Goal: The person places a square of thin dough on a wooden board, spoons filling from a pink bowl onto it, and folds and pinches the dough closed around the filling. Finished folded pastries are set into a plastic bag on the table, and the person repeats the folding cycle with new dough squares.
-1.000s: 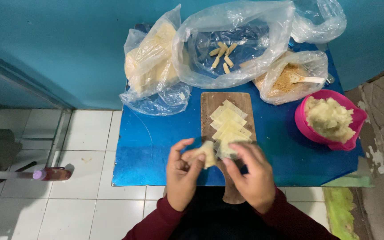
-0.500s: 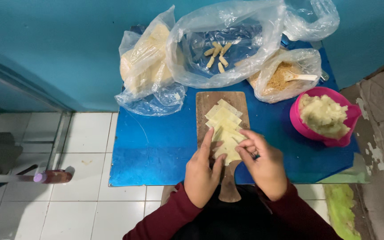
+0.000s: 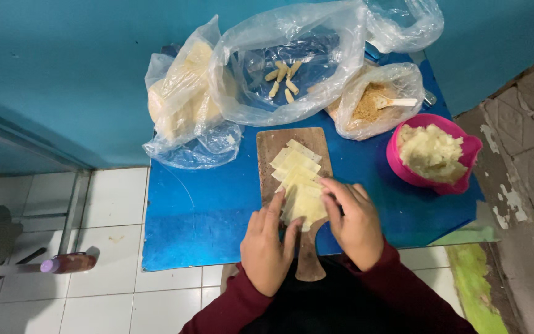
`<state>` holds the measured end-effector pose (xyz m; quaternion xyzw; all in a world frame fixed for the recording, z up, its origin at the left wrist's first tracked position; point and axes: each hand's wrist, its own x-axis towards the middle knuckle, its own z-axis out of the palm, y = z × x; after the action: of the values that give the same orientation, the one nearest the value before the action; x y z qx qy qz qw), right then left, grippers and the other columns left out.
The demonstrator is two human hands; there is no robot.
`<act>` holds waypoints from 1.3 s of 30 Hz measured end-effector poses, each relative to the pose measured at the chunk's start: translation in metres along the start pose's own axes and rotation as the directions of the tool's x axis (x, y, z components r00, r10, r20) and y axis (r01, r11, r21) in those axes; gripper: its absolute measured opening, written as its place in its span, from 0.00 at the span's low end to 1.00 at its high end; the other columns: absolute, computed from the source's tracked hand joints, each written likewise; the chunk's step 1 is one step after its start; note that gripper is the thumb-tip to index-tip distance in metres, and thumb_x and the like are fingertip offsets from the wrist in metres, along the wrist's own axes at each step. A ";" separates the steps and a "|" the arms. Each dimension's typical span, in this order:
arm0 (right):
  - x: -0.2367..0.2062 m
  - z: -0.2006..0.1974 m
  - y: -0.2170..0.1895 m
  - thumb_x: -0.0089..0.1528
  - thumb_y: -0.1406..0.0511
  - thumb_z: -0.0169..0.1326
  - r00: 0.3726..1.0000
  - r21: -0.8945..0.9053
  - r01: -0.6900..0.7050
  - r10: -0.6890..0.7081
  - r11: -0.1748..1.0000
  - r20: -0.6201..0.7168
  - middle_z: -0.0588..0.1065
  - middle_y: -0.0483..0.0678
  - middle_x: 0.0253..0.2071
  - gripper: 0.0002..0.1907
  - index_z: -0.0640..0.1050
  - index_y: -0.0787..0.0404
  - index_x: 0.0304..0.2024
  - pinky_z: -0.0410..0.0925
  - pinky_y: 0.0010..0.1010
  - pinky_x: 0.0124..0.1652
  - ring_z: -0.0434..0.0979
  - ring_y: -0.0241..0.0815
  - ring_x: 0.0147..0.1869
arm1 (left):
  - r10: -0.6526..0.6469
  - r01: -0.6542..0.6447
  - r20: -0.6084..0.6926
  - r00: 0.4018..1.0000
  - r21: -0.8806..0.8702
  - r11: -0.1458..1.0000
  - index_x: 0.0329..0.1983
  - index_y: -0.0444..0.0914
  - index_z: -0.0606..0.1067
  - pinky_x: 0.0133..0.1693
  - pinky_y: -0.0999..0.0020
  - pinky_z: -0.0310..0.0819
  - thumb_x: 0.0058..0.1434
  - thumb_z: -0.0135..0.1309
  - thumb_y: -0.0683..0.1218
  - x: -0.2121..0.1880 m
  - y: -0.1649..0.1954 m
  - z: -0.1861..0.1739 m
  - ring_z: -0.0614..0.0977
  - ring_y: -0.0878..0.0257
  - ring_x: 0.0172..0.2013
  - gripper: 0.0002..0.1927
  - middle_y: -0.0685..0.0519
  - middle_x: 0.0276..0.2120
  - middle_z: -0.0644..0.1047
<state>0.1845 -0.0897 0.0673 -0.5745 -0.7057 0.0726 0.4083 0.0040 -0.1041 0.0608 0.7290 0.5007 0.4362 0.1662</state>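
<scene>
Pressing pale dough sheets (image 3: 301,185) on wooden board (image 3: 292,151), left hand (image 3: 267,247) flat, right hand (image 3: 356,222) fingers pinching top sheet

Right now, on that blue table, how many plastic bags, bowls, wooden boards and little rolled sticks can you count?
Plastic bags: 4 (pale sheets, rolled sticks, crumbs, empty-looking one)
Pink bowl: 1
Wooden board: 1
Rolled sticks: about 6
Total: about 12
The pale squares under both hands overlap too much to count.
</scene>
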 end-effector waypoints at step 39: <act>0.019 -0.002 0.013 0.59 0.67 0.62 0.995 -0.072 0.022 -0.014 0.997 0.102 0.75 0.47 0.32 0.06 0.78 0.60 0.37 0.66 0.40 0.39 0.73 0.51 0.39 | 0.119 -0.130 0.077 0.990 0.153 0.980 0.62 0.37 0.74 0.40 0.61 0.72 0.54 0.54 0.34 0.011 -0.001 -0.005 0.75 0.52 0.38 0.29 0.50 0.36 0.75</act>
<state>0.1955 -0.0701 0.0706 -0.5781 -0.7329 0.0722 0.3515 0.0010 -0.0953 0.0683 0.7839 0.4810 0.3802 0.0974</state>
